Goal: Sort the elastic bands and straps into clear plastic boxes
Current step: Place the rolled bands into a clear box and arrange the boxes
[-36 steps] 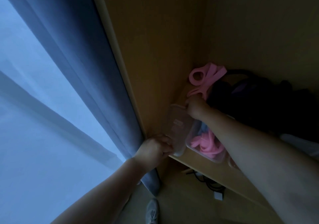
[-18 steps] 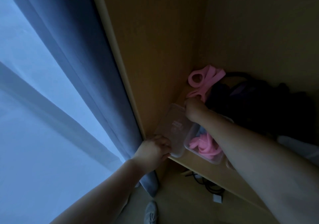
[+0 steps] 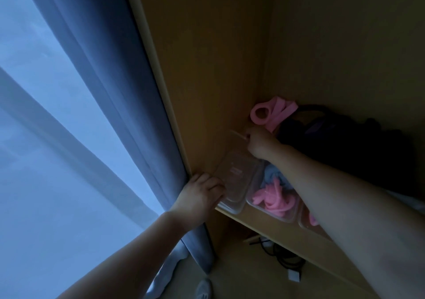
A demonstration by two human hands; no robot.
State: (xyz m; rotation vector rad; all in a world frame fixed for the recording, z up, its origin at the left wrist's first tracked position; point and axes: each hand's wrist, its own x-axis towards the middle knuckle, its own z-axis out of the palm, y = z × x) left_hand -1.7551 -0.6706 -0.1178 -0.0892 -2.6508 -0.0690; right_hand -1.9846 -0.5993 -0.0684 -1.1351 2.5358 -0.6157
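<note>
Clear plastic box (image 3: 236, 179), centre frame on the shelf (image 3: 287, 232): likely light, rigid and slick. Left hand (image 3: 200, 197) grips its near rim. Right hand (image 3: 259, 143) pinches a thin pale strip (image 3: 238, 135), identity unclear. Pink strap (image 3: 276, 112), just above: likely soft and limp; grasp mid-length.

Pink bands (image 3: 274, 198) in a clear box (image 3: 271, 216), pink strap (image 3: 273, 112), blue curtain (image 3: 110, 73), tan wooden shelf (image 3: 287, 232).
</note>
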